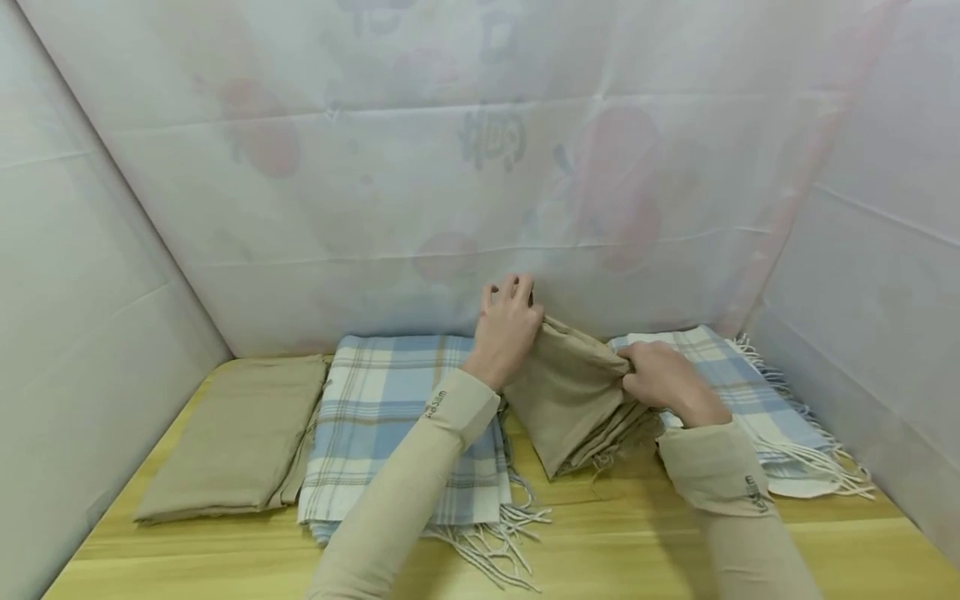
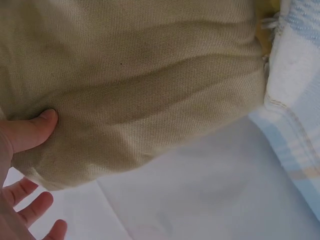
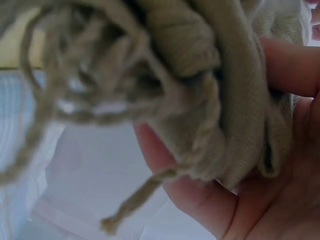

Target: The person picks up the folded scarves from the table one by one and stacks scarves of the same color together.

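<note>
Two hands on one tan folded cloth (image 1: 573,387), held tilted between two plaid cloths; can't tell whether its lowest corner touches the yellow table (image 1: 600,558). Left hand (image 1: 508,329) pinches the upper corner, thumb laid across the fabric, other fingertips spread apart past its edge. Right hand (image 1: 663,377) grips the layered side, fingers curled round the folds, twisted fringe strands (image 3: 135,200) loose there. Larger plaid cloth (image 1: 397,400) lies left, smaller plaid cloth (image 1: 750,392) right. Second tan cloth (image 1: 240,425) lies flat, far left.
</note>
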The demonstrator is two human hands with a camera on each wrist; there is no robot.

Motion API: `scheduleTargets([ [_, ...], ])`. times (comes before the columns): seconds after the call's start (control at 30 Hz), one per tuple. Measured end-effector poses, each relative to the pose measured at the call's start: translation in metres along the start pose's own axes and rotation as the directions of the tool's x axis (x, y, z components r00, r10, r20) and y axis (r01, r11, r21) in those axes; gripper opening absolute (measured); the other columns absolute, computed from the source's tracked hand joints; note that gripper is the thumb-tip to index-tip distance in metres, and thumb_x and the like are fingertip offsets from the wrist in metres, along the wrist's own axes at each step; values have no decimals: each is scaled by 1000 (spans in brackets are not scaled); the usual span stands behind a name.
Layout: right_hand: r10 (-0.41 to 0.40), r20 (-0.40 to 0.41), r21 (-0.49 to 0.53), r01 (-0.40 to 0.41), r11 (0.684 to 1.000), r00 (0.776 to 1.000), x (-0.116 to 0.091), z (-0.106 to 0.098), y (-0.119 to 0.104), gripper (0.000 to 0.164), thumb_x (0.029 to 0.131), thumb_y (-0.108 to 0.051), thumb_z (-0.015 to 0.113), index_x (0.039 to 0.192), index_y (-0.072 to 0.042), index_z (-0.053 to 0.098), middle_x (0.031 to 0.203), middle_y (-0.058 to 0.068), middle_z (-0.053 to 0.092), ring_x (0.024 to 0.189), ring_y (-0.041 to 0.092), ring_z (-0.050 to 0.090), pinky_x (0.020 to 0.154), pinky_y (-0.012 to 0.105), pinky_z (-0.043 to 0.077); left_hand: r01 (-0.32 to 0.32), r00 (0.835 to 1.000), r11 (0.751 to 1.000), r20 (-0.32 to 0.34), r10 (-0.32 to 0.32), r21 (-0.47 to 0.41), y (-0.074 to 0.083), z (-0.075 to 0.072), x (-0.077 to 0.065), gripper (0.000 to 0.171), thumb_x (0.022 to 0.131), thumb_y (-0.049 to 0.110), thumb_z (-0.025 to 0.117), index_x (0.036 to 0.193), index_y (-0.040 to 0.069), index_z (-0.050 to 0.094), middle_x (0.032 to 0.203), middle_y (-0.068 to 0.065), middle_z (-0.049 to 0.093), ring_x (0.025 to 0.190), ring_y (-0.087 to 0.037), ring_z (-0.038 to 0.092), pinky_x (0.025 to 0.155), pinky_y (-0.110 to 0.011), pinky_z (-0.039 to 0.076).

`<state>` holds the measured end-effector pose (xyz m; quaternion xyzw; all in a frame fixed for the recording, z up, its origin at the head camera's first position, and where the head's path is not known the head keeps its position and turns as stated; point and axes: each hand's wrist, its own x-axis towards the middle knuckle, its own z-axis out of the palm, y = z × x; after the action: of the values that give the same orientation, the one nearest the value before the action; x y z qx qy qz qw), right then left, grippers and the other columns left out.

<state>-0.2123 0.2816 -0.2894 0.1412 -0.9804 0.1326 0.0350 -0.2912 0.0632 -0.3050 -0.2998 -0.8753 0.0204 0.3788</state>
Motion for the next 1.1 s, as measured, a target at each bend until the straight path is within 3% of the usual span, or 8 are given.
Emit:
scheduleTargets([
  [0.23,18,-18,-50,-19,999,1000,3,-10,2,41,78,6,49,114,7,69,99,23,69,67,24,50,60,40,39,-2,1000,1000,-12,2,-10,-3,-6,-4,4,94,20,74,93,19,78,131,-5,55,129,-27,46,103,-52,41],
  [0.37,40,-20,-60,-41,997,999,4,-14,4,49,78,6,47,125,11,64,109,31,67,64,24,50,56,37,38,-6,999,999,-48,4,-40,-4,-10,-4,5,91,21,75,87,18,76,127,-5,58,126,-26,48,102,-55,42],
  [0.43,47,-27,-57,-48,997,999,6,-16,5,46,78,5,47,119,8,67,102,29,67,63,25,49,54,37,37,-3,998,998,-63,-1,-63,-4,-12,-4,7,92,19,73,86,17,75,126,-5,59,124,-27,50,101,-56,43],
  [0.5,37,-45,-67,-40,997,998,8,-18,6,34,77,5,48,104,4,69,93,24,67,67,28,51,56,40,38,5,997,996,-76,-12,-90,-4,-15,-5,8,93,17,72,85,16,74,124,-5,59,123,-27,51,100,-56,45],
  [0.6,15,-68,-83,-20,996,998,11,-22,8,20,77,6,49,87,-3,64,84,18,63,71,32,54,59,45,42,13,996,990,-89,-26,-141,-5,-19,-7,7,91,15,72,84,15,72,121,-5,59,120,-28,53,98,-56,47],
  [0.83,-15,-73,-108,7,994,997,15,-29,14,28,79,7,48,100,1,67,92,22,67,82,43,64,63,57,49,34,997,951,-57,-55,-309,-7,-25,-16,9,86,13,78,93,11,73,117,-6,59,113,-28,57,90,-52,53],
  [0.97,-37,-81,-118,27,993,996,16,-33,14,25,81,9,49,95,-2,66,87,16,66,78,37,63,62,52,48,18,996,926,-75,-49,-376,-8,-26,-18,12,88,10,76,99,8,72,109,-8,63,98,-26,63,74,-43,58],
  [1.1,-29,-85,-122,19,992,996,16,-34,15,24,83,8,50,97,-3,65,87,15,65,77,36,62,59,50,47,-28,995,909,-100,-15,-416,-8,-28,-22,13,90,9,76,100,7,69,100,-9,67,84,-25,66,69,-37,59],
])
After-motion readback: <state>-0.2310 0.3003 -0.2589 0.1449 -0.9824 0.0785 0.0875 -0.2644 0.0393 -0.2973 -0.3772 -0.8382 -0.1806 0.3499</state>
